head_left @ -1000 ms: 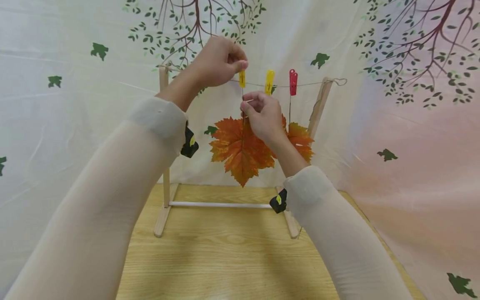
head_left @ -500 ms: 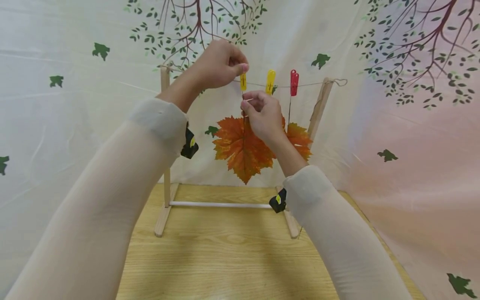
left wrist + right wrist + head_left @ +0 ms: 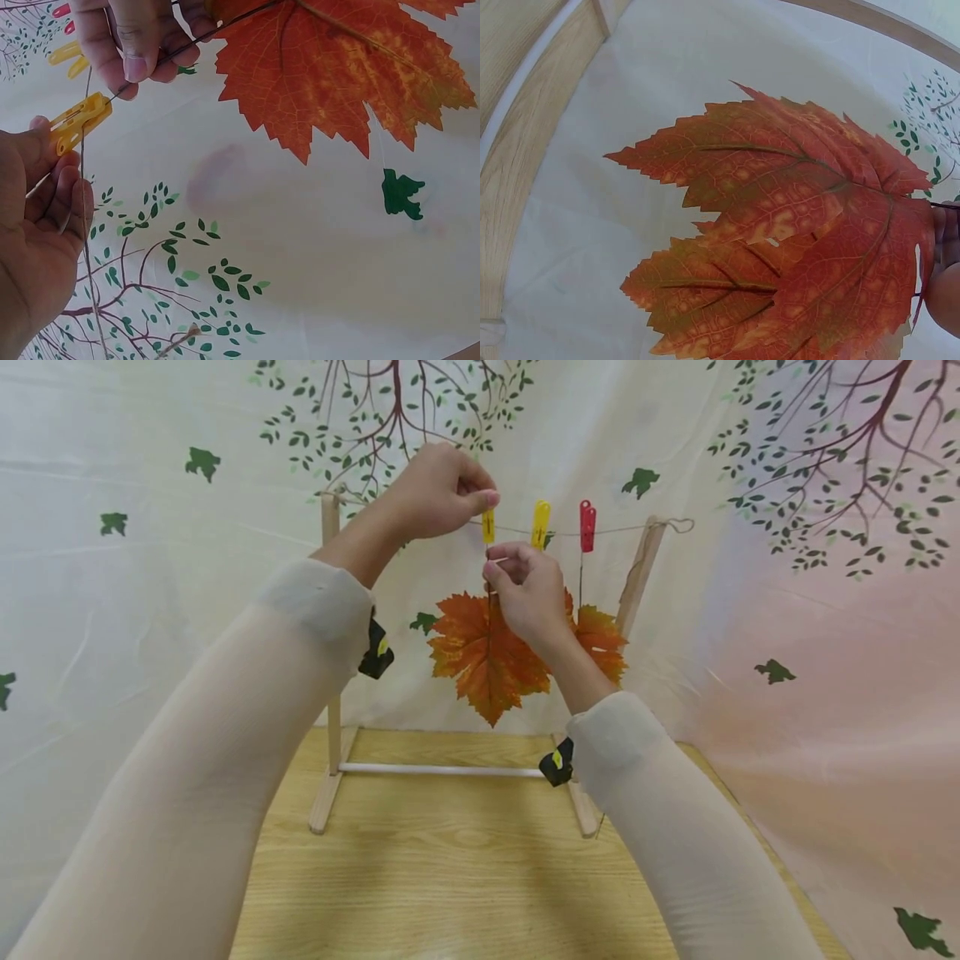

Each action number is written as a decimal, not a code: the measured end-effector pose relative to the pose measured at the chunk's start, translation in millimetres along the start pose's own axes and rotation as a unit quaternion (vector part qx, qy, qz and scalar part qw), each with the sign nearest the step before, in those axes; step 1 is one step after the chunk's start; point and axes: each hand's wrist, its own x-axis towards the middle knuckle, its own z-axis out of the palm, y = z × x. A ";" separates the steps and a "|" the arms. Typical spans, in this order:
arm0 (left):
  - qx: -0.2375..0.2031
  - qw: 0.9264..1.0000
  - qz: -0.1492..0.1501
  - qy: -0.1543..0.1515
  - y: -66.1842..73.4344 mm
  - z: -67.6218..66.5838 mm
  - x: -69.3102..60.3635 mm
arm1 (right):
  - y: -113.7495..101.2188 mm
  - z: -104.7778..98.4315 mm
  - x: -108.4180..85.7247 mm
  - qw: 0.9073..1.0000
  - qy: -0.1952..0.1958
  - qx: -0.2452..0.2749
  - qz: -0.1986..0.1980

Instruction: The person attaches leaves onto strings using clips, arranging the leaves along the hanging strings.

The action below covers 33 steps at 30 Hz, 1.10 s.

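Observation:
My left hand [image 3: 448,493] pinches the top end of a yellow clothespin [image 3: 489,527] at the string [image 3: 85,225]. Just below it, my right hand [image 3: 531,593] holds the thin dark stem [image 3: 202,45] of an orange maple leaf [image 3: 487,652] between thumb and fingers. In the left wrist view the stem's tip meets the clothespin's nose; whether it is clamped I cannot tell. The leaf hangs point down under the right hand. Behind the right wrist, another orange leaf [image 3: 600,639] hangs by its stem from a red clothespin [image 3: 587,527]. The right wrist view shows the leaves overlapping.
A second yellow clothespin [image 3: 540,522] sits on the string between the others. The string runs between two wooden posts [image 3: 639,572], joined low down by a white rod [image 3: 442,770]. The stand is on a wooden table [image 3: 450,877], before a printed cloth backdrop [image 3: 810,710].
My left hand and the yellow clothespin have come down slightly and a little to the right. The leaf in my right hand has shifted slightly right and up.

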 end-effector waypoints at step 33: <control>-0.009 1.000 0.011 -0.006 -12.4 3.3 -6.6 | 1.0 -3.4 -8.7 0.999 -0.006 -0.046 -0.004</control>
